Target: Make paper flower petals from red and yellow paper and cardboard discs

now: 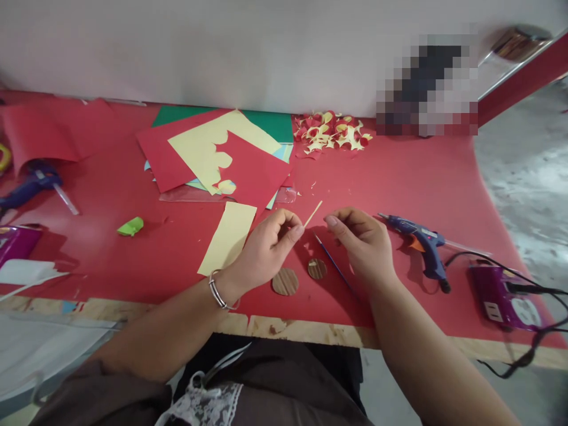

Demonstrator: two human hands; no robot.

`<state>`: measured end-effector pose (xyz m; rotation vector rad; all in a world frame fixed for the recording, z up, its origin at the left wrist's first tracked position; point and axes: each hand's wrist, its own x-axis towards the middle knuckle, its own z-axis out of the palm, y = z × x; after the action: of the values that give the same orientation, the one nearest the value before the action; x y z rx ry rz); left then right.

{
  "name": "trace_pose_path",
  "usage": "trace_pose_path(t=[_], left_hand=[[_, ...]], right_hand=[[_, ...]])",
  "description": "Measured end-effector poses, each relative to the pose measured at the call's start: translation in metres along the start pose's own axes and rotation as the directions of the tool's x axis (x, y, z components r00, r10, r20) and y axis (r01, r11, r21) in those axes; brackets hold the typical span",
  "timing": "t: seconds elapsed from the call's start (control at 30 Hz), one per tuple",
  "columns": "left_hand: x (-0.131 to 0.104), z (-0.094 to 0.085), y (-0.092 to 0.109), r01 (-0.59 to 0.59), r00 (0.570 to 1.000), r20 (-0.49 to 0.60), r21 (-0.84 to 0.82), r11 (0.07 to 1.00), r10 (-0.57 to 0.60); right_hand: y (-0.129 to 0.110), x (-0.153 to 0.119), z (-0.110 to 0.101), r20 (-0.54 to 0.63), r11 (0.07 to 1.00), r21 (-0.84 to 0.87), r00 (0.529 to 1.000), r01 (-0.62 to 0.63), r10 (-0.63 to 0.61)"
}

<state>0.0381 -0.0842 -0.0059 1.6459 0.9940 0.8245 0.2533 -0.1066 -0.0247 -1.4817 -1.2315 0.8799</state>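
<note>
My left hand (277, 239) pinches a thin, pale yellow paper strip (313, 213) between thumb and forefinger, its free end pointing up and right. Just right of that end, my right hand (364, 242) has its thumb and fingers pressed together; anything between them is hidden. A slim blue paintbrush (335, 262) lies on the table under my right hand. Below my hands are two round brown wood-grain discs, a larger disc (284, 281) and a smaller disc (316, 269) with a small pale mark. A yellow paper rectangle (228, 236) lies beside my left hand.
Red, yellow and green paper sheets (255, 165) are piled ahead, with a heap of paper scraps (331, 131) beside them. A blue glue gun (417, 236) and its cable lie right, near a purple box (503, 296). Another glue gun (38, 180) lies left, beyond a green scrap (131, 226).
</note>
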Motion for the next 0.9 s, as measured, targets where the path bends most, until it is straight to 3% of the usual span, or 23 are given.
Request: trace_pose_path(t=[0.37, 0.57, 0.7, 0.9], left_hand=[[-0.003, 0.007, 0.003, -0.022, 0.994, 0.112, 0.039, 0.999, 0.018], [0.001, -0.001, 0.002, -0.036, 0.992, 0.123, 0.001, 0.999, 0.036], [0.005, -0.007, -0.009, -0.215, 0.972, 0.114, 0.076, 0.974, 0.206], [0.01, -0.005, -0.014, -0.457, 0.887, 0.165, 0.177, 0.872, 0.431]], right_hand=[[-0.007, -0.003, 0.004, 0.1, 0.98, 0.18, 0.993, -0.084, 0.067], [-0.009, -0.003, 0.003, 0.113, 0.976, 0.196, 0.991, -0.099, 0.078], [-0.014, -0.004, 0.003, 0.125, 0.973, 0.202, 0.989, -0.107, 0.082], [-0.013, -0.004, 0.005, 0.178, 0.97, 0.199, 0.979, -0.137, 0.102]])
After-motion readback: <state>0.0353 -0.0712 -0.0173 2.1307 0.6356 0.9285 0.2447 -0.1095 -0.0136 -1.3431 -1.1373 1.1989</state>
